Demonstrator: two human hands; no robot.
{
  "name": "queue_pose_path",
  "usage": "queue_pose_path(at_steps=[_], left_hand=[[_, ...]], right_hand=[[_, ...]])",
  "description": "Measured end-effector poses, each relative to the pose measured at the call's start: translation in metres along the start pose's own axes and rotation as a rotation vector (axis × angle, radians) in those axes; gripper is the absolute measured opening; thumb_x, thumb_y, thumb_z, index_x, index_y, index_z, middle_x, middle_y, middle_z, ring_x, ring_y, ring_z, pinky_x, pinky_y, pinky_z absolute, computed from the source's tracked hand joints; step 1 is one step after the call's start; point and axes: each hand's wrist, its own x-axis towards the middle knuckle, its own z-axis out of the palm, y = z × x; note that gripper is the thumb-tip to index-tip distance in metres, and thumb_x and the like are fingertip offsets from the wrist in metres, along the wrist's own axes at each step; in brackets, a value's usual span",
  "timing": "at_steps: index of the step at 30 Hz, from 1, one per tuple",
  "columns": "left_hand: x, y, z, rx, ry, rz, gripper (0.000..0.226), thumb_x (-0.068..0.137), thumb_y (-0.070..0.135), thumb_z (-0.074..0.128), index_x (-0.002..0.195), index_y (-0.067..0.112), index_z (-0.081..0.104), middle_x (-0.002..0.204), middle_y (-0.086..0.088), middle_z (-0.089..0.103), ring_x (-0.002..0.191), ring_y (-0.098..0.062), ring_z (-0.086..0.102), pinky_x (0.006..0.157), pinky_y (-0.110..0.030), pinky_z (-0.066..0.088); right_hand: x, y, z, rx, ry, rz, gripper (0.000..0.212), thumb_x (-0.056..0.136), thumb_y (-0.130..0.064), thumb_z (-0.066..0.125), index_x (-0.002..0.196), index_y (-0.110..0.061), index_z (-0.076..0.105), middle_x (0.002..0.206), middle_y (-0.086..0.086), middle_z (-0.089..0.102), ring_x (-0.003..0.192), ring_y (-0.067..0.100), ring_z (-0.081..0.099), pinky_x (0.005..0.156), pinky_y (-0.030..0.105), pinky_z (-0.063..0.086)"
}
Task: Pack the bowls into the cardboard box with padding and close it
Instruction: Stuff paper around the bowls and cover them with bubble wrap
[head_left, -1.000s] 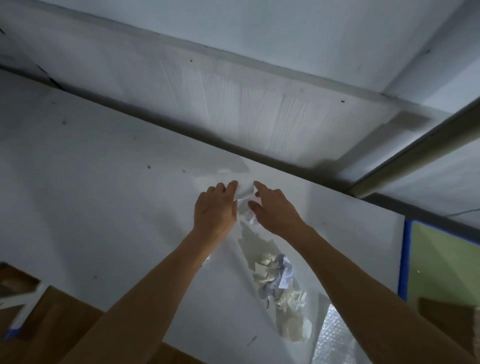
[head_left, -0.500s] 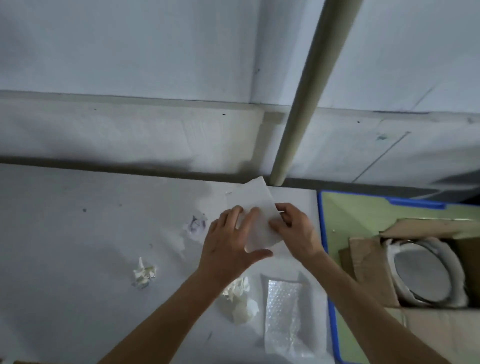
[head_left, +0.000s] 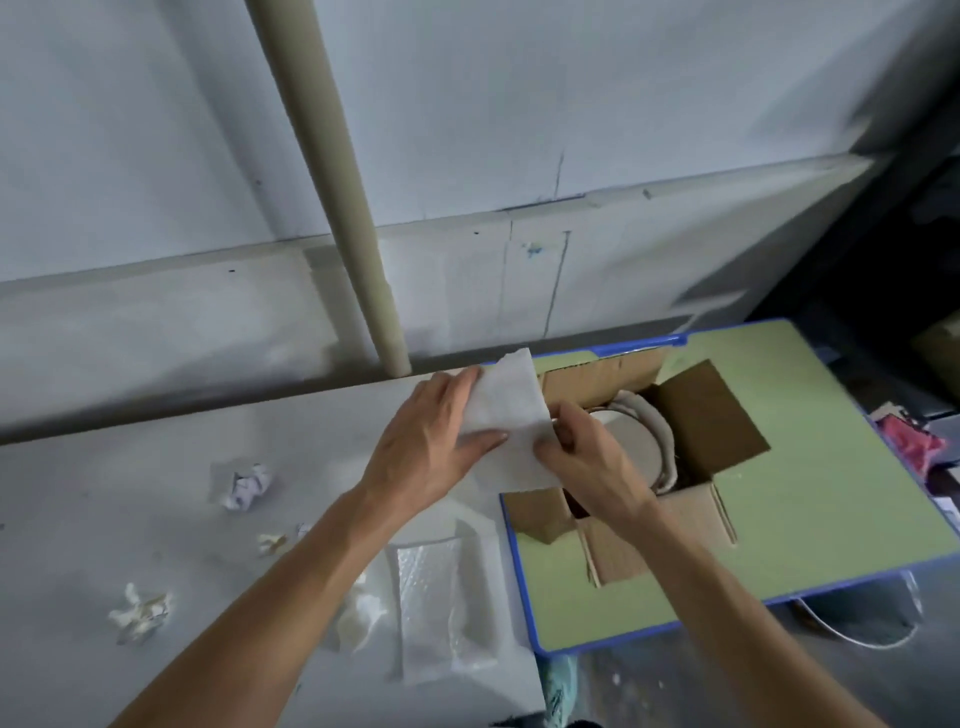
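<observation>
An open cardboard box (head_left: 696, 415) stands on a green board with blue edging (head_left: 810, 467). Inside it lies a pale bowl (head_left: 636, 441) ringed by white padding, partly hidden behind my right hand. Both hands hold a white sheet of padding paper (head_left: 506, 410) just left of the box's opening. My left hand (head_left: 431, 447) grips the sheet's left side, thumb on top. My right hand (head_left: 587, 457) pinches its lower right edge, above the box.
On the white table (head_left: 130, 493) lie a folded bubble wrap sheet (head_left: 431, 603), a crumpled paper ball (head_left: 244, 486) and smaller scraps (head_left: 137, 613). A beige pipe (head_left: 358, 234) runs up the wall behind. Dark clutter sits at the far right.
The view has swung right, bringing the box and bowl fully into sight. Both hands have carried the white sheet right, from over the table to the box's edge.
</observation>
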Motion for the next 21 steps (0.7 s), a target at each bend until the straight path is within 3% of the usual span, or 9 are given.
queue_pose_path(at_steps=[3,7,10,13,15,17,19,21], left_hand=[[0.003,0.029,0.002,0.038,0.037,0.068,0.049,0.088,0.048,0.064,0.126,0.018,0.055,0.106,0.000,0.056,0.098,-0.020,0.055,0.077,-0.029,0.045],[0.006,0.057,0.009,0.048,0.026,0.117,0.031,0.090,0.035,0.067,0.114,0.018,0.057,0.098,0.003,0.055,0.090,-0.018,0.052,0.070,-0.032,0.046],[0.005,0.072,0.012,0.051,-0.036,0.136,0.028,0.090,0.026,0.065,0.116,0.017,0.057,0.101,0.001,0.057,0.092,-0.019,0.052,0.071,-0.035,0.048],[0.004,0.087,0.015,0.038,-0.105,0.147,0.032,0.091,0.024,0.064,0.121,0.019,0.056,0.107,0.000,0.058,0.096,-0.017,0.053,0.074,-0.032,0.047],[0.005,0.098,0.016,-0.044,-0.156,0.090,0.035,0.093,0.031,0.063,0.125,0.023,0.051,0.107,0.005,0.058,0.096,-0.017,0.055,0.073,-0.029,0.044],[0.006,0.107,0.015,-0.156,-0.197,-0.011,0.039,0.093,0.039,0.062,0.127,0.028,0.045,0.105,0.010,0.057,0.089,-0.015,0.058,0.068,-0.024,0.042],[0.007,0.112,0.014,-0.208,-0.186,-0.055,0.041,0.093,0.043,0.062,0.125,0.030,0.041,0.109,0.010,0.058,0.088,-0.013,0.059,0.068,-0.022,0.045],[0.005,0.117,0.014,-0.239,-0.165,-0.060,0.039,0.093,0.042,0.063,0.124,0.030,0.043,0.113,0.011,0.058,0.094,-0.010,0.058,0.075,-0.023,0.047]], right_hand=[[-0.010,0.000,-0.026,0.095,0.048,-0.030,0.022,0.094,-0.022,0.059,0.110,-0.034,0.052,0.083,-0.013,0.063,0.078,-0.001,0.059,0.062,0.013,0.043],[-0.016,0.006,-0.059,0.222,0.038,-0.086,0.052,0.094,-0.023,0.059,0.141,-0.035,0.039,0.098,-0.001,0.067,0.093,0.011,0.063,0.078,0.024,0.053],[-0.021,0.011,-0.082,0.182,-0.092,-0.158,0.075,0.087,-0.013,0.060,0.146,-0.046,0.028,0.114,-0.003,0.062,0.102,0.014,0.060,0.088,0.028,0.052],[-0.025,0.009,-0.096,0.094,-0.169,-0.167,0.063,0.087,-0.014,0.065,0.141,-0.040,0.042,0.120,-0.013,0.059,0.105,0.006,0.059,0.087,0.022,0.049],[-0.026,0.010,-0.100,0.050,-0.105,-0.163,0.034,0.089,-0.019,0.066,0.121,-0.028,0.061,0.105,-0.014,0.065,0.092,0.000,0.060,0.077,0.018,0.046],[-0.026,0.012,-0.103,0.057,-0.040,-0.139,0.007,0.090,-0.024,0.067,0.093,-0.018,0.065,0.079,-0.012,0.061,0.068,0.001,0.054,0.063,0.020,0.042],[-0.027,0.015,-0.107,0.095,-0.005,-0.106,0.021,0.089,-0.028,0.069,0.082,-0.011,0.059,0.069,-0.005,0.053,0.061,0.007,0.047,0.056,0.023,0.039],[-0.029,0.016,-0.112,0.128,-0.001,-0.079,0.019,0.089,-0.026,0.069,0.086,-0.010,0.060,0.072,-0.003,0.055,0.064,0.010,0.051,0.055,0.023,0.040]])
